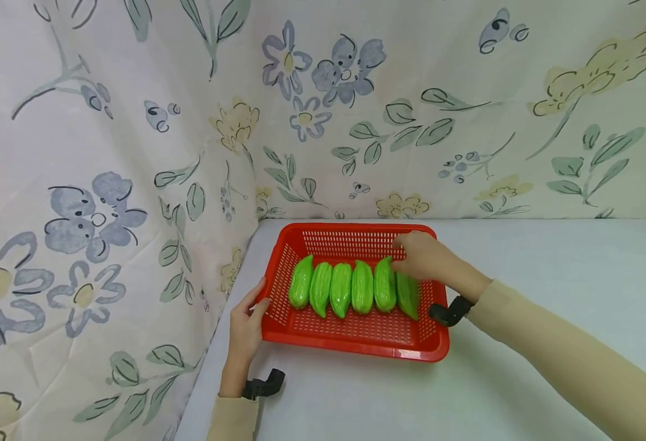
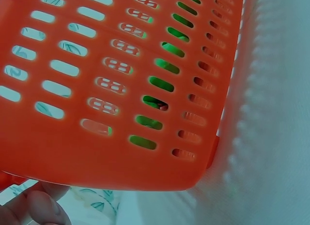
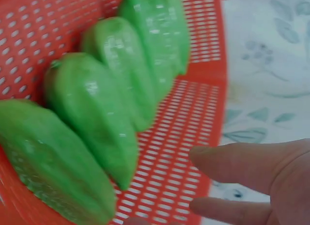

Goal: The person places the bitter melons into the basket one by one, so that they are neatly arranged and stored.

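A red plastic basket (image 1: pixel 350 349) with slotted walls stands on the white table, holding several glossy green ridged vegetables (image 1: pixel 341 288) with pointed ends, laid side by side in a row. With thumb and fingers, my left hand (image 1: pixel 246 324) grips the basket's left rim; the left wrist view shows its fingertips (image 2: pixel 46 208) at the rim. Over the right end of the basket is my right hand (image 1: pixel 425 254), partly covering the rightmost green vegetable (image 1: pixel 407 297). Its fingers (image 3: pixel 232 162) are extended in the right wrist view, with nothing held between them.
A floral curtain (image 1: pixel 356 122) hangs behind the table and along its left side. The white tabletop (image 1: pixel 549 275) stretches to the right of the basket and in front of it. A black wrist camera (image 1: pixel 265 384) sits on the left wrist, another camera (image 1: pixel 450 311) on the right.
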Action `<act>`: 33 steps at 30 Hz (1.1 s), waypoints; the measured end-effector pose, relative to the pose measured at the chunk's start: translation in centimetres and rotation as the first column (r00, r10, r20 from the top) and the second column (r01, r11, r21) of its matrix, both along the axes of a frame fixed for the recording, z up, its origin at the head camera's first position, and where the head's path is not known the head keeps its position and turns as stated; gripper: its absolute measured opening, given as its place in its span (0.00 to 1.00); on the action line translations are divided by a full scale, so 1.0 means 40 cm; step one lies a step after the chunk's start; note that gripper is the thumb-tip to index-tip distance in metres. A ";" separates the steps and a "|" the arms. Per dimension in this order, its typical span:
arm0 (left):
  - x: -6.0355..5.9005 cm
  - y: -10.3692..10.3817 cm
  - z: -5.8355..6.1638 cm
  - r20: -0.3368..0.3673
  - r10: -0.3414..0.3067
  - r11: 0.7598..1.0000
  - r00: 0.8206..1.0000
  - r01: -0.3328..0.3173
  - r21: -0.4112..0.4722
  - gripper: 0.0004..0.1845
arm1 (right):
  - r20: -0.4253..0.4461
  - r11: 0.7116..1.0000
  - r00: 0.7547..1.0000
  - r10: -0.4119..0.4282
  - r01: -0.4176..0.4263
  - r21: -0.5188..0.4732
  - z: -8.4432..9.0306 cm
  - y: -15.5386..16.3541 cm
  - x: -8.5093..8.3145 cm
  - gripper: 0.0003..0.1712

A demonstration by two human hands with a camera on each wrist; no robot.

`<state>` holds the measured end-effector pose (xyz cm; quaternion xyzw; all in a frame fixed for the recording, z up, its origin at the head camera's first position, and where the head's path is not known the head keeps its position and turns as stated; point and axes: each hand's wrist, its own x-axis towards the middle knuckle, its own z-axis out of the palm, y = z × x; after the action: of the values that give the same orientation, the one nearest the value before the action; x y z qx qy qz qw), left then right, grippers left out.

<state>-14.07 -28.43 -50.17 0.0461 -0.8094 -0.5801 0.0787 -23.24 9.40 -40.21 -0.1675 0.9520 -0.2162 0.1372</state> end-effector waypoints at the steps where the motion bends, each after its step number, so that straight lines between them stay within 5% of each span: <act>1: 0.000 0.000 0.000 0.002 0.001 1.000 1.000 -0.001 -0.005 0.25 | -0.013 1.000 1.000 0.004 -0.004 -0.016 0.007 0.004 0.003 0.31; 13: 0.002 -0.005 0.006 0.012 0.011 1.000 1.000 -0.011 -0.026 0.26 | -0.061 0.983 0.998 -0.033 0.022 -0.183 0.096 0.028 0.050 0.29; 21: 0.000 -0.013 0.002 0.011 -0.006 0.999 1.000 0.007 -0.039 0.26 | 0.011 0.953 0.993 -0.116 0.115 -0.281 0.089 0.109 0.075 0.32; 29: 0.004 -0.024 0.001 0.041 -0.017 0.998 0.999 0.020 -0.063 0.26 | 0.016 0.949 0.980 -0.198 0.196 -0.246 0.070 0.234 0.107 0.35; 33: 0.009 -0.028 0.010 0.067 -0.003 0.980 0.998 0.016 -0.199 0.26 | -0.027 0.954 0.975 -0.220 0.209 -0.216 0.066 0.285 0.133 0.38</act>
<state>-13.70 -29.53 -49.78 0.0535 -0.8658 -0.4947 0.0530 -17.93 20.79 -37.56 -0.0821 0.9392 -0.3259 0.0702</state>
